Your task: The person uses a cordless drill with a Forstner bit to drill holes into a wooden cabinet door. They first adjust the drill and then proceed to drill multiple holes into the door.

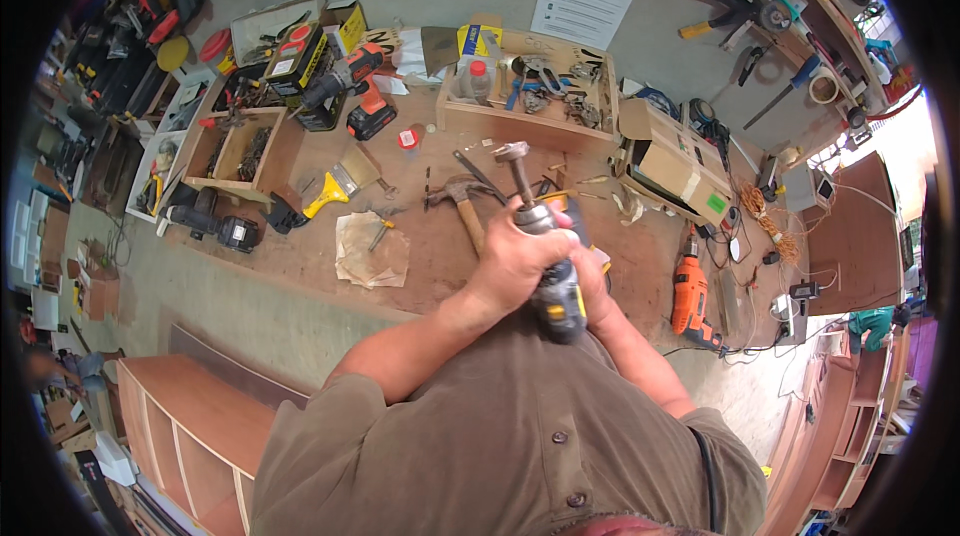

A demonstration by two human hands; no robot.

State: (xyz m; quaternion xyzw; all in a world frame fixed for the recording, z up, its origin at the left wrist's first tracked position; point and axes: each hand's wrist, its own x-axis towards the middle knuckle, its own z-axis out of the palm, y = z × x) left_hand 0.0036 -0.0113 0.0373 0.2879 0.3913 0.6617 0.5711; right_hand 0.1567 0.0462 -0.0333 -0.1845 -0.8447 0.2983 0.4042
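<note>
Close to my chest I hold a dark power drill (561, 302) with yellow marks, its front pointing away from me over the bench. From its chuck (534, 219) sticks a long metal bit (515, 171) with a wide head. My left hand (512, 258) is closed around the drill just behind the chuck, thumb across the top. On the other side my right hand (590, 274) is wrapped against the drill; most of its fingers are hidden. Beyond my hands a claw hammer (466, 216) lies on the wooden workbench (420, 281). A paintbrush (335, 188) with a yellow handle lies to its left.
An orange drill (692, 288) lies at right beside cables. At the back stand a wooden tray (530, 123) of tools, an orange-black cordless drill (362, 91) and a cardboard box (675, 161). A divided wooden box (240, 151) and another dark drill (212, 224) are at left.
</note>
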